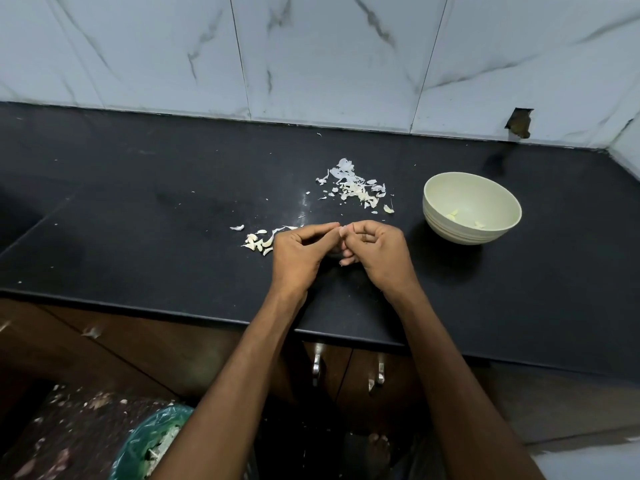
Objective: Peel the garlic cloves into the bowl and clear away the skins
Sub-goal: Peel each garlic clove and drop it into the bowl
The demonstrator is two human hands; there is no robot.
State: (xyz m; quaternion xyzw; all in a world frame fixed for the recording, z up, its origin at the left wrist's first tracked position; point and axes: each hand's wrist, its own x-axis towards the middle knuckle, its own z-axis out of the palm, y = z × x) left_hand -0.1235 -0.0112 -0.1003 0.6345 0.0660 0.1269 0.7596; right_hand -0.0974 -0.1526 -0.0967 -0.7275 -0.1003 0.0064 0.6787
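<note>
Nearest the camera, at the bottom edge, a bin lined with a green bag (152,441) stands on the floor below the counter, with pale scraps inside it. Above it run dark wooden cabinet doors with two metal handles (348,370). Both bare forearms reach up from the bottom of the view and converge over the front part of the black countertop (138,216).

The left hand (299,252) has its fingers curled inward, thumb stretched toward the other hand. The right hand (379,256) mirrors it, fingers bent and knuckles up. The fingertips of both meet around something small between them; it is mostly hidden, so I cannot tell whether it is a clove or only skin, though both hands are clearly pinching it.

Just left of the left hand lies a small cluster of garlic cloves (258,242) on the counter. Farther back, a scattered pile of white skins (353,187) spreads across the counter. To the right of that pile, well apart from the hands, sits a pale green bowl (443,216) holding a few peeled pieces. Behind everything rises a white marble-patterned tile wall (329,53). No writing or labels are legible anywhere.
</note>
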